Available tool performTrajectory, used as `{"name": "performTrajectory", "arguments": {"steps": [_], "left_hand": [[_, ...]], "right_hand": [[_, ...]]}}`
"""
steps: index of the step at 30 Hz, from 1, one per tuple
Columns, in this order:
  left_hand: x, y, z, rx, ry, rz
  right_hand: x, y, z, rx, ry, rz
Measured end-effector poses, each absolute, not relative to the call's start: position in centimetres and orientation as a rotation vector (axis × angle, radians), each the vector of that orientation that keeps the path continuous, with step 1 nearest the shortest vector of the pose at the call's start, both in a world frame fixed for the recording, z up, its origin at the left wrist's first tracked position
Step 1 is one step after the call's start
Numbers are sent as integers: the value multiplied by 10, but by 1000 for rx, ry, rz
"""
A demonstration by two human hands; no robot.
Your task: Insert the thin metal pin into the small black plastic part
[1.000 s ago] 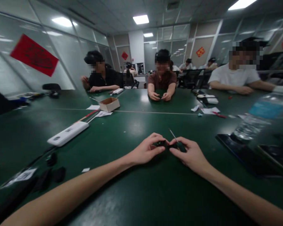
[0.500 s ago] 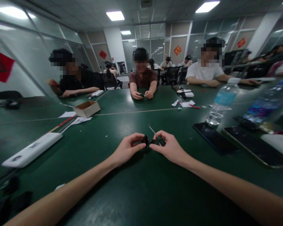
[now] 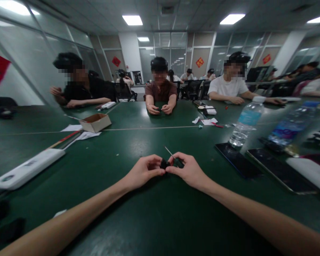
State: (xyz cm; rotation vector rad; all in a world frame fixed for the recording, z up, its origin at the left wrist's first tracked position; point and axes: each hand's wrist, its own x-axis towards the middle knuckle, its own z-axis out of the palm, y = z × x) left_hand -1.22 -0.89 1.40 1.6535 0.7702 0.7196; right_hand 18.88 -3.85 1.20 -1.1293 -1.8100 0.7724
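Just above the green table point(image 3: 154, 217), my left hand point(image 3: 142, 171) is closed, pinching a small black part point(image 3: 164, 164) between thumb and fingers. Its exact kind is too small to make out. Close beside it, my right hand point(image 3: 188, 170) is closed round a screwdriver point(image 3: 170, 153), whose thin metal shaft points up and to the left. The dark handle is partly covered by the palm and fingers. My right thumb and fingertip meet the black part's right side, so both hands are nearly touching; any second piece there is hidden.
On the left lie a white power strip point(image 3: 29, 167) and an open cardboard box point(image 3: 96, 123). At right, a clear water bottle point(image 3: 244, 124), a blue-labelled bottle point(image 3: 290, 124) and two phones point(image 3: 238, 160) stand or lie. A person point(image 3: 160, 90) sits opposite, others on either side.
My right hand has moved left towards my left hand. The gap between the black part and the small dark piece in my right fingertips has closed. The view has shifted slightly.
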Motion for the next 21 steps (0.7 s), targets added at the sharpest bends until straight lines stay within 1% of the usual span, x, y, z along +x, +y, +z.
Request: {"name": "performTrajectory", "arguments": {"steps": [21], "left_hand": [[-14, -12, 20, 1714, 739, 714]], "right_hand": [[182, -43, 17, -1073, -1705, 944]]}}
